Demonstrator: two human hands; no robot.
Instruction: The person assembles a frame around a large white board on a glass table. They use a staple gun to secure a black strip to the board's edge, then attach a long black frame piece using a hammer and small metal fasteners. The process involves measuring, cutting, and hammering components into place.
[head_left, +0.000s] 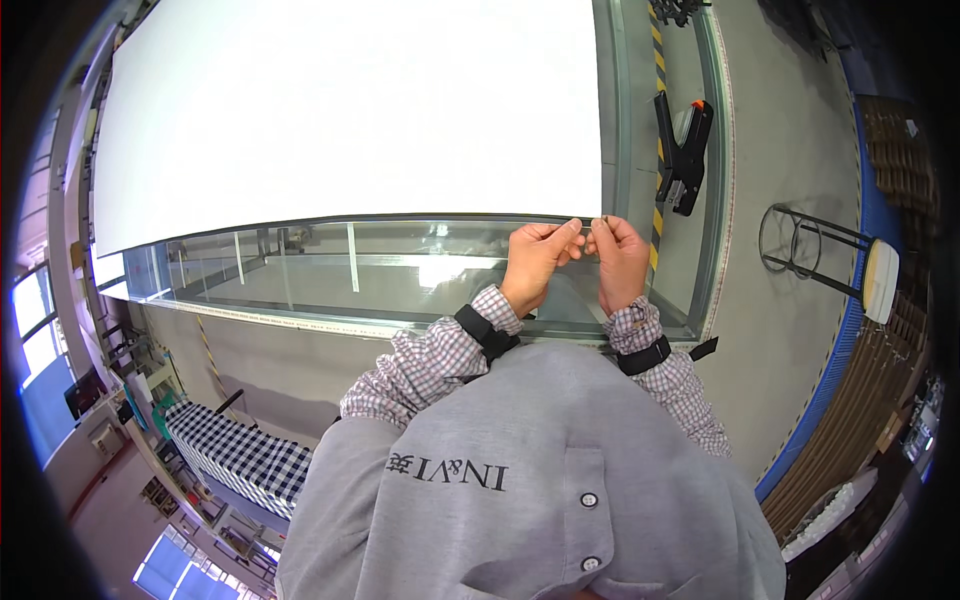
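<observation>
A large white sheet (350,120) lies over a glass-topped table, with a thin dark strip (400,216) running along its near edge. At the sheet's near right corner, my left hand (540,260) is closed in a pinch on the dark strip. Just beside it, my right hand (620,260) pinches at the very corner, its thumb and forefinger pressed together. The two hands' fingertips almost meet. What lies between the fingers is small and mostly hidden.
A black plier stapler (684,155) lies on the glass tabletop (400,280) to the right of the sheet. Off the table's right side stands a stool (830,255) with black legs. A checkered cloth (240,450) is at the lower left. Long brown stock (840,430) is stacked at the far right.
</observation>
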